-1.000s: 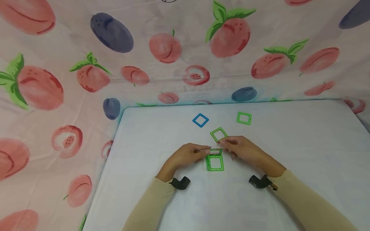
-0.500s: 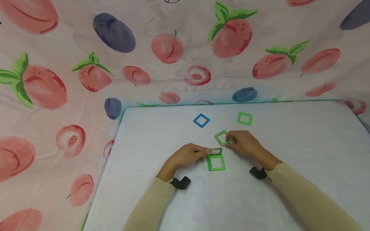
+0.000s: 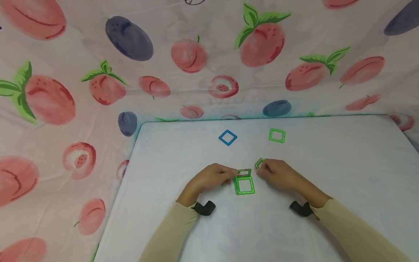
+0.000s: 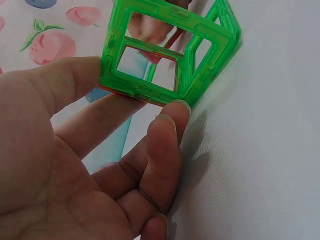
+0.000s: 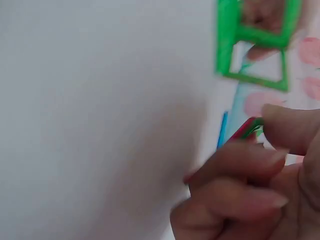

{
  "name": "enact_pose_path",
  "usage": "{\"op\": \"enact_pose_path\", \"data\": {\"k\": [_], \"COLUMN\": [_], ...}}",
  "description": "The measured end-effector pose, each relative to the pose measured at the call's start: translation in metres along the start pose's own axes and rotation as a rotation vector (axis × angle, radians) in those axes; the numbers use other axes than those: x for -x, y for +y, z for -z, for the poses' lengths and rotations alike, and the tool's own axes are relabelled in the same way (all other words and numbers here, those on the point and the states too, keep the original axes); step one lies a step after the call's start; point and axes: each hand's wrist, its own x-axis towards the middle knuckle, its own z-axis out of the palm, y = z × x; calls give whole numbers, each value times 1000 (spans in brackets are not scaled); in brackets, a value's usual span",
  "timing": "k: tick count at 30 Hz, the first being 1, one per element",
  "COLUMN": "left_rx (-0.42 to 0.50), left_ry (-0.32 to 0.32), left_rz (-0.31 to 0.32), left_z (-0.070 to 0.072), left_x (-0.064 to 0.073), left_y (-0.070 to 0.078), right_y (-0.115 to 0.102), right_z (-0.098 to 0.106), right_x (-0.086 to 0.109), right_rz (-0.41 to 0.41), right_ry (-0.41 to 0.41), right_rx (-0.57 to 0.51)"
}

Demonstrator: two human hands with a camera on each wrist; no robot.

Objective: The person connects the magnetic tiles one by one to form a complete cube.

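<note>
My left hand pinches the left side of a small structure of joined green magnetic tiles, square open frames meeting at angles. In the left wrist view, thumb and forefinger are at the near tile's edge, while the other fingers curl below it beside the white surface. Just right of the structure, my right hand pinches a separate green magnetic tile between thumb and fingers, turned partly edge-on. The right wrist view shows a red and green edge of this tile; the fingers hide most of it.
Farther back on the white table lie a blue square tile and a green square tile. A fruit-print cloth hangs behind the table and along its left side.
My right hand has drawn its green tile nearer to me and slightly right, turning it from facing up to partly edge-on. The left hand and the joined tiles stay nearly still.
</note>
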Motion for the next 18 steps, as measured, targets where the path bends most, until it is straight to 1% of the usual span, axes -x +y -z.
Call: {"op": "enact_pose_path", "data": {"k": [2, 7, 11, 13, 17, 18], "left_rx": [2, 6, 18, 22, 24, 24], "left_ry": [2, 5, -2, -2, -2, -4], "left_rz": [0, 2, 5, 7, 10, 9], "left_z": [0, 1, 1, 0, 0, 0], "left_x": [-1, -1, 0, 0, -1, -1], "left_y": [0, 1, 1, 2, 1, 1], "right_y": [-2, -5, -3, -3, -3, -3], "right_z": [2, 4, 0, -3, -9, -10], "right_x": [6, 16, 18, 17, 15, 15], "right_rz": [10, -35, -33, -13, -20, -11], "right_ry": [-49, -176, -232, -243, -262, -271], "right_rx": [-107, -348, -493, -522, -579, -593]}}
